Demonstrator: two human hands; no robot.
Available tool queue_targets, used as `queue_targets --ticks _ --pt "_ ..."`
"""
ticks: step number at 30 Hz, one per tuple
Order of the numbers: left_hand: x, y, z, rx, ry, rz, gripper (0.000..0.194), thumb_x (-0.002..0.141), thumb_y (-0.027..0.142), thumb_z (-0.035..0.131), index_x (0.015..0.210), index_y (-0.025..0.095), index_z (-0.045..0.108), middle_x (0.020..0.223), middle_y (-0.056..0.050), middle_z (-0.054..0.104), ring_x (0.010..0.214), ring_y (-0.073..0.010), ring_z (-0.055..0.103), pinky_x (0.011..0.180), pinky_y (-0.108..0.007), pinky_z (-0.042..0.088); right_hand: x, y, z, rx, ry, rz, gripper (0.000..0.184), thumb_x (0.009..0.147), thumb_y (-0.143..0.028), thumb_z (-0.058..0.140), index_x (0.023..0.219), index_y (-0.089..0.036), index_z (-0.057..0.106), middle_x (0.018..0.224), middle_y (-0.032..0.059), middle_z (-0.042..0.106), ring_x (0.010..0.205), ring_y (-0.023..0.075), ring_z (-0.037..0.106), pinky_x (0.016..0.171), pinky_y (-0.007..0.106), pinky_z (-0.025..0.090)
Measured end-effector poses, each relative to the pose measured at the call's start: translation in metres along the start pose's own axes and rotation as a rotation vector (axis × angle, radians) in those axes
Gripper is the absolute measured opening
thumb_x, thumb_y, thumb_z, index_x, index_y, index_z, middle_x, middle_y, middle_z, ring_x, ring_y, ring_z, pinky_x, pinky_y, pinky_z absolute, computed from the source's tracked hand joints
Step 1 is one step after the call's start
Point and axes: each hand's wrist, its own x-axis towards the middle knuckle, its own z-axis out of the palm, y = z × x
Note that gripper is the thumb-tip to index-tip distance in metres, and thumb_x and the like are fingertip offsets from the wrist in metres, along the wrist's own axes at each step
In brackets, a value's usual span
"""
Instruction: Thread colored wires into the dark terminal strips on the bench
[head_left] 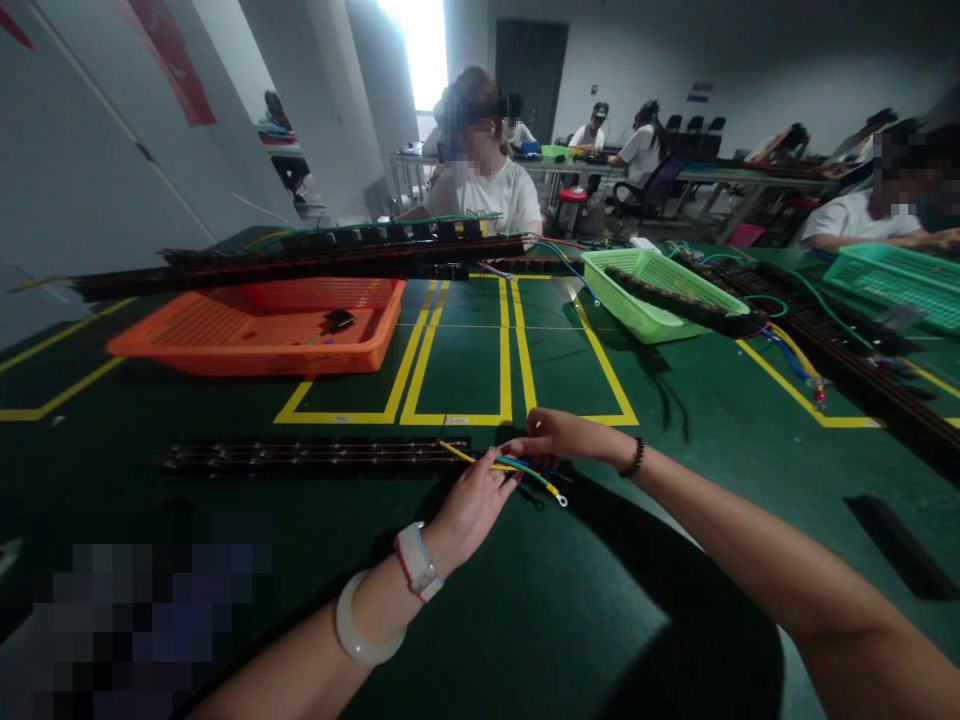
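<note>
A long black strip (315, 455) with rows of small metal parts lies flat on the green table in front of me. At its right end my left hand (474, 503) is closed around a few thin wires. One is a yellow-green wire (531, 471) whose tip bears a ring terminal (562, 501); a yellow wire end (454, 452) pokes out to the left over the strip. My right hand (566, 437) sits just beyond, its curled fingers at the same bunch, with a dark blue wire below them. What exactly its fingertips grip is hidden.
An orange basket (322, 357) holds a small black piece, and long black strips (300, 268) rest across it. At right stand a light green basket (637, 322) and more wired strips (862, 340). A dark flat piece (900, 545) lies near right. A person (487, 190) sits opposite.
</note>
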Motion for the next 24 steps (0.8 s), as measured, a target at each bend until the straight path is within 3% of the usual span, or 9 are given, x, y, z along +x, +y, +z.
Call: queue_targets --ticks 2,4,7,10,18,24 --pt "0.001 -0.001 -0.002 0.022 -0.050 0.009 0.029 0.093 0.028 0.044 0.111 0.015 0.062 0.129 -0.010 0.055 0.128 -0.0191 0.042 0.112 -0.039 0.026 -0.002 0.003 0.002 -0.041 -0.036 -0.034 0.052 0.076 -0.061 0.061 0.089 -0.011 0.057 0.069 0.0031 0.061 0.055 0.0085 0.052 0.046 0.018 0.038" --pt "0.000 -0.001 -0.002 0.037 -0.078 0.007 0.033 0.093 0.029 0.043 0.118 0.015 0.061 0.135 -0.010 0.050 0.130 -0.0196 0.039 0.113 -0.038 0.023 -0.003 0.005 0.004 -0.033 -0.150 -0.106 0.052 0.080 -0.062 0.056 0.086 -0.010 0.060 0.065 0.0007 0.058 0.054 0.0069 0.050 0.046 0.017 0.036" --pt "-0.001 0.000 0.001 0.043 -0.080 -0.004 0.037 0.094 0.030 0.041 0.122 0.014 0.059 0.137 -0.012 0.048 0.128 -0.0211 0.041 0.111 -0.040 0.025 -0.003 0.010 0.008 0.106 -0.307 -0.135 0.049 0.082 -0.057 0.056 0.095 -0.010 0.063 0.071 0.0010 0.062 0.060 0.0078 0.055 0.052 0.017 0.041" --pt "-0.002 0.002 0.003 0.053 -0.104 -0.003 0.040 0.094 0.031 0.039 0.125 0.013 0.056 0.136 -0.013 0.049 0.123 -0.0221 0.045 0.108 -0.041 0.029 -0.002 0.013 0.011 0.238 -0.381 -0.130 0.045 0.080 -0.052 0.061 0.095 -0.010 0.065 0.078 0.0040 0.066 0.066 0.0096 0.061 0.059 0.019 0.046" --pt "-0.002 0.004 0.004 0.097 -0.128 -0.003 0.043 0.094 0.034 0.039 0.128 0.011 0.052 0.126 -0.016 0.055 0.113 -0.0228 0.052 0.098 -0.037 0.037 -0.004 0.008 0.009 0.331 -0.484 -0.155 0.042 0.088 -0.049 0.052 0.101 -0.010 0.057 0.077 0.0068 0.069 0.057 0.0092 0.062 0.053 0.020 0.048" --pt "-0.001 0.002 0.003 0.057 -0.088 -0.016 0.044 0.093 0.035 0.043 0.127 0.009 0.052 0.114 -0.015 0.060 0.107 -0.0210 0.055 0.098 -0.035 0.038 0.000 0.012 0.012 0.431 -0.462 -0.120 0.041 0.082 -0.049 0.061 0.092 -0.010 0.061 0.071 0.0044 0.068 0.057 0.0091 0.062 0.055 0.020 0.049"
